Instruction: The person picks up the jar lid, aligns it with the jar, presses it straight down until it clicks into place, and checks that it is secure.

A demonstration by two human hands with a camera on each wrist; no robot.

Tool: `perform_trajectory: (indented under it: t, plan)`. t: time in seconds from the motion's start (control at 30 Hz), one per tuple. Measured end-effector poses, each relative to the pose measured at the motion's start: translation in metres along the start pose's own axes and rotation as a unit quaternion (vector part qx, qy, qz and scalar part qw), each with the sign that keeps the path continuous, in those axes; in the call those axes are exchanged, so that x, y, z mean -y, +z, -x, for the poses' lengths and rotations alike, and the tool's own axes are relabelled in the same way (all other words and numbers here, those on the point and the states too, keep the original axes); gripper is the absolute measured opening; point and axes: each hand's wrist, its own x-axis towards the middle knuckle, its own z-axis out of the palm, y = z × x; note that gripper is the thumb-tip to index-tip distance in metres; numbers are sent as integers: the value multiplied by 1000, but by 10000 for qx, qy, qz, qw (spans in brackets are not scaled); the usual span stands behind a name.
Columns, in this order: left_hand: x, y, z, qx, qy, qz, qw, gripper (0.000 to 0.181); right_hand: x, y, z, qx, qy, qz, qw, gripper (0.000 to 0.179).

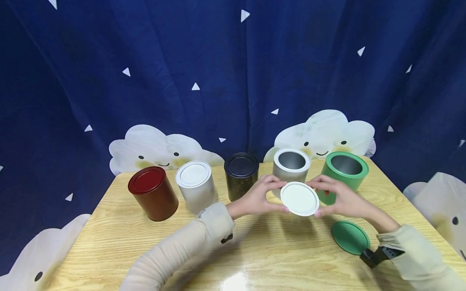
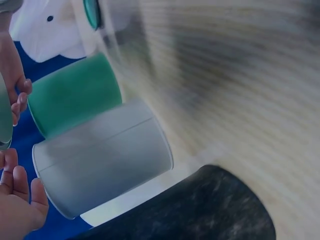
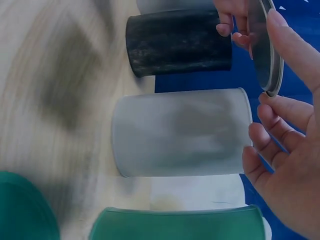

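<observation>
Between both hands is a round white lid (image 1: 300,199), held tilted in the air in front of an open white can (image 1: 291,174). My left hand (image 1: 259,197) pinches its left edge with thumb and fingers. On the opposite edge, the thumb and fingers of my right hand (image 1: 338,197) pinch it too. The right wrist view shows the lid (image 3: 266,47) edge-on, its dark underside facing the table. To the right stands an open green can (image 1: 344,170), partly behind my right hand. The green lid (image 1: 350,237) lies on the table below my right forearm.
Left of the open cans, three lidded cans stand in a row: a dark red can (image 1: 154,198), a white can (image 1: 196,188) and a black can (image 1: 242,173). A wooden table (image 1: 120,242) carries them all. Behind it hangs a dark blue curtain (image 1: 204,52) with clouds and triangles.
</observation>
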Motion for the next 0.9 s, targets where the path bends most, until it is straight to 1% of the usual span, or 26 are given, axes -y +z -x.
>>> perform_trajectory:
  t: [0.1,0.23,0.33,0.57,0.7,0.9]
  plan:
    - [0,-4,-4,-24,50,-16,10000,63,2,-5,-5,26,-20,14,10000,69]
    - [-1,-10,-9,15,48,-81,10000,64,2,-10,-11,49,-140,52,9999,68]
    - [-2,-15,-14,60,19,-142,9999,64,1,-15,-15,50,-159,73,9998,68]
    - [0,-28,-29,144,9,-282,9995,63,-3,-28,-28,5,-89,220,9997,68]
    - [3,-32,-36,198,-113,-317,9992,64,-7,-34,-35,63,-24,261,9996,68]
    - [8,-36,-45,210,-248,-398,9987,64,-14,-41,-44,203,171,29,9996,67]
